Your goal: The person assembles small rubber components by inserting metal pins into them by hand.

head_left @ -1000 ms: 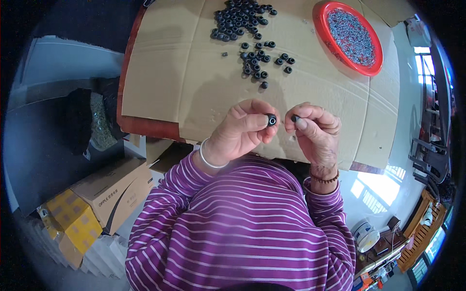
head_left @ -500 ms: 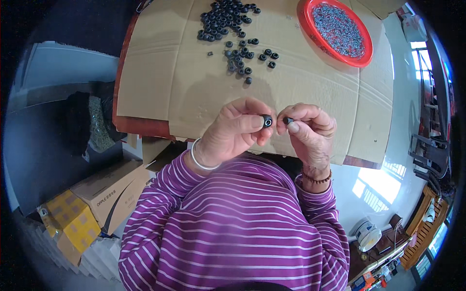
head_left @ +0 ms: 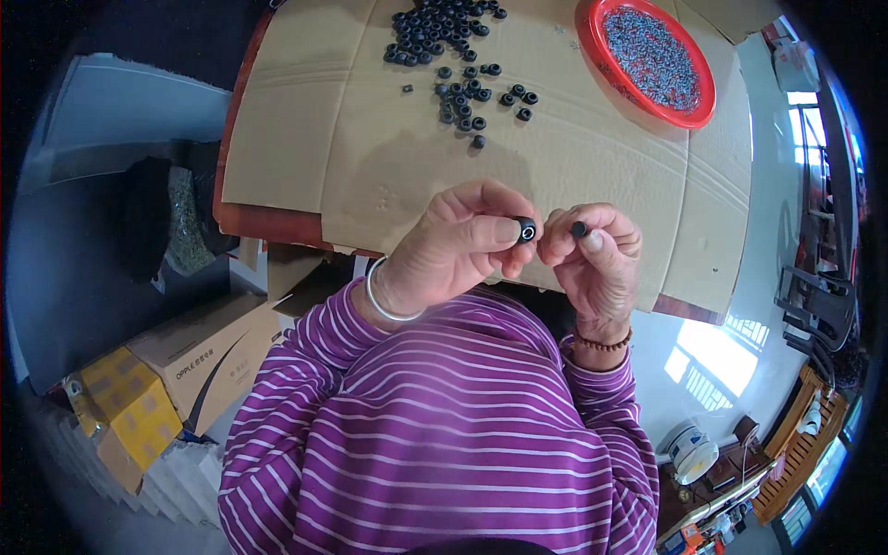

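Note:
Between thumb and fingers, my left hand [head_left: 467,231] pinches a small black ring-shaped part [head_left: 527,230]. Its round opening shows a bright metal rim and faces me. Close beside it, my right hand [head_left: 597,250] grips a small dark plug-like piece [head_left: 579,229] between thumb and forefinger; its exact kind is too small to make out. The two pieces are apart, just above the near edge of the cardboard [head_left: 388,176]. Farther off lies a loose pile of similar black ring parts [head_left: 435,32], with several scattered toward me.
A red bowl [head_left: 708,102] full of small shiny metal pieces stands at the far right of the cardboard-covered table. To the lower left are a brown carton [head_left: 208,356] and a yellow-taped box [head_left: 129,407]. A white bucket [head_left: 692,453] stands at the lower right.
Both hands have shifted slightly to the right, still holding their pieces. The dark piece in my right hand has turned and now shows a round end. My view has shifted a little.

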A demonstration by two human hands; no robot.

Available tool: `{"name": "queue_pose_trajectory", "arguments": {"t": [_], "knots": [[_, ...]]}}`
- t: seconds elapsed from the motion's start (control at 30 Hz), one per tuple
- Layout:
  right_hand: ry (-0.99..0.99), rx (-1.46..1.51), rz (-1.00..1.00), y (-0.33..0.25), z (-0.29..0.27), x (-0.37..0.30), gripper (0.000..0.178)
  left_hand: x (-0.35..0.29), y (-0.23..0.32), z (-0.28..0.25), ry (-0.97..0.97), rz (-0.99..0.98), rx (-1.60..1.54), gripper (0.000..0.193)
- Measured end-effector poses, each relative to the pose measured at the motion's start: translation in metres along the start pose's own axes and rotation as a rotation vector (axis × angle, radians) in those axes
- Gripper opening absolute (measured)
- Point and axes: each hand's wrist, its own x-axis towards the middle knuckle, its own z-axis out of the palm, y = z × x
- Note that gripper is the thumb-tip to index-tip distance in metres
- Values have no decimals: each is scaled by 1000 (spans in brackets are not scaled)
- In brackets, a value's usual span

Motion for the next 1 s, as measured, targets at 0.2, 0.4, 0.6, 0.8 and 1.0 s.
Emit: {"name": "queue_pose_trajectory", "arguments": {"t": [0.2, 0.4, 0.6, 0.8, 1.0], "knots": [[40, -518, -146, -8, 18, -7, 11, -2, -1, 0, 9, -1, -13, 15], [-106, -1054, -393, -16, 28, -8, 12, -3, 0, 0, 62, -3, 37, 12], [-83, -999, -418, -14, 27, -1, 16, -3, -2, -7, 27, -16, 9, 15], [-23, -870, -333, -13, 26, -4, 17, -1, -3, -7, 59, -22, 7, 14], [67, -843, -367, -8, 29, -1, 19, 1, -2, -10, 45, -24, 9, 14]]}}
